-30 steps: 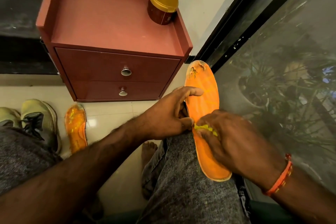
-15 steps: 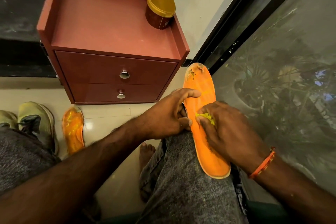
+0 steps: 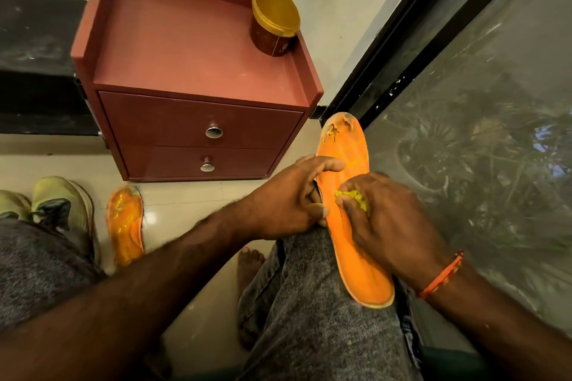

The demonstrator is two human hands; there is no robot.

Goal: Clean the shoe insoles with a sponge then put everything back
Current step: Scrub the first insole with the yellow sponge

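L hand [image 3: 291, 201] grips insole [image 3: 346, 151] edge, R hand [image 3: 390, 219] presses sponge [image 3: 353, 196] on it.

The scene is seen from one head-worn camera, aimed steeply down and forward, close above the grey-trousered lap [image 3: 325, 318].

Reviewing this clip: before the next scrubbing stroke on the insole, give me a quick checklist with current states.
1. Insole on the knee steadied by left hand: ok.
2. Sponge gripped in right hand, pressed on the insole: ok.
3. Toe end is torn; avoid snagging: not ok.
4. Second insole on floor, within sight: ok.
5. Shoes nearby for putting back: ok.
6. Sponge wetness: cannot tell.
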